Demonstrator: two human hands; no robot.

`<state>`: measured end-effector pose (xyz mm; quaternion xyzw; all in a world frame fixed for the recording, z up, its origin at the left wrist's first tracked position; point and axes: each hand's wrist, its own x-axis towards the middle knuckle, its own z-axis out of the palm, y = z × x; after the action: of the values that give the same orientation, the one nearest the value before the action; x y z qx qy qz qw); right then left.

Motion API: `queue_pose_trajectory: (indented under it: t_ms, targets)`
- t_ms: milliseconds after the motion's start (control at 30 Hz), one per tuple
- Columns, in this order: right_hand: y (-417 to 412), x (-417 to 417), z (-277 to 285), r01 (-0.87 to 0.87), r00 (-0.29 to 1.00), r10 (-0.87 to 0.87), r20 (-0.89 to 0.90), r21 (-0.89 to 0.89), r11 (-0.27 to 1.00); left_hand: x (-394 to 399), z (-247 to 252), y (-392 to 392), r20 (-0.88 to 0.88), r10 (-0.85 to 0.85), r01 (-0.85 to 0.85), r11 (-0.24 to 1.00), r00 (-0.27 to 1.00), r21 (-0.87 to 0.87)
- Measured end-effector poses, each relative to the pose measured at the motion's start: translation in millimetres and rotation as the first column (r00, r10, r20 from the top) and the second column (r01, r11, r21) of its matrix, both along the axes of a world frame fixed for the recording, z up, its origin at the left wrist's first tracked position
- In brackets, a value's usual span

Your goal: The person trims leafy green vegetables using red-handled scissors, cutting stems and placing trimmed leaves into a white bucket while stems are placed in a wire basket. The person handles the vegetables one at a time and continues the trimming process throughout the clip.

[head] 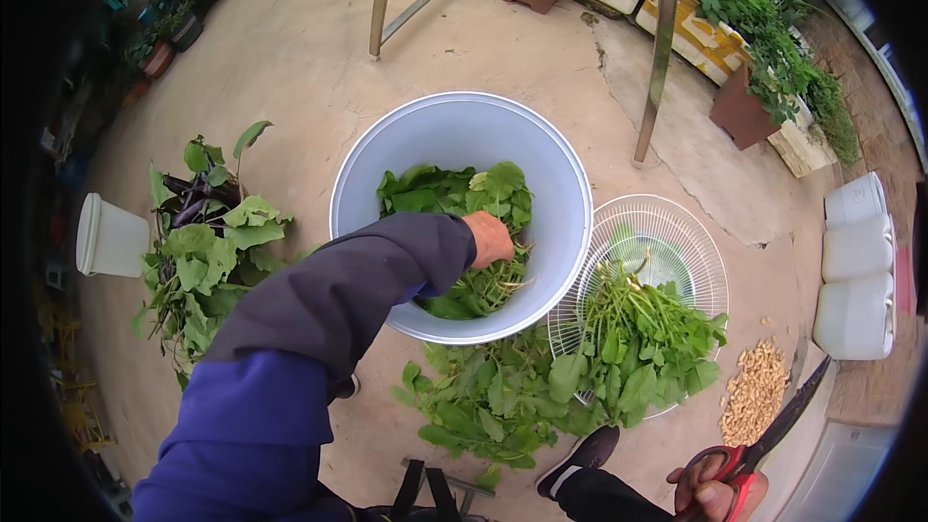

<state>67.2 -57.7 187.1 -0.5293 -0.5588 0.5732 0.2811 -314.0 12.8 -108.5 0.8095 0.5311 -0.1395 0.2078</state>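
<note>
My left hand [491, 239] reaches down into a wide pale-blue plastic bucket [464, 107]. It is against the leafy greens [500, 192] and thin stems inside; the fingers point away from view, so any hold is hidden. At the lower right my right hand [714, 496] grips scissors [783, 413] by their red handles, with the dark, stained blades pointing up and right. Beside the bucket, a bunch of leafy greens with stems [631, 341] lies across a white wire basket [714, 261]. More loose greens [493, 399] are spread on the ground below the bucket.
To the left lie cut eggplant plants with purple eggplants [203, 199], beside a small white bucket [116, 235]. Peanuts [754, 391] are heaped at right, near white plastic jugs [855, 312]. Metal legs [658, 58] and planters [747, 109] stand beyond. My shoe [580, 457] is by the basket.
</note>
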Motion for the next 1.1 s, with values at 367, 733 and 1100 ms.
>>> queue_pose_trajectory:
  t_ms: [367, 733, 1100]
  targets:
    - [-21, 7, 2, -0.054, 0.998, 0.054, -0.043, 0.003, 0.999, -35, 157, -48, 0.556, 0.361, -0.551, 0.805, 0.749, 0.219]
    - [-31, -12, 4, -0.126, 0.991, 0.131, -0.039, 0.111, 0.986, 42, 303, -169, 0.951, 0.231, -0.758, 0.577, -0.205, -0.303]
    - [-48, -39, -22, -0.195, 0.972, 0.228, -0.061, 0.334, 0.922, 109, 256, -230, 0.556, 0.323, -0.222, 0.679, -0.766, -0.7]
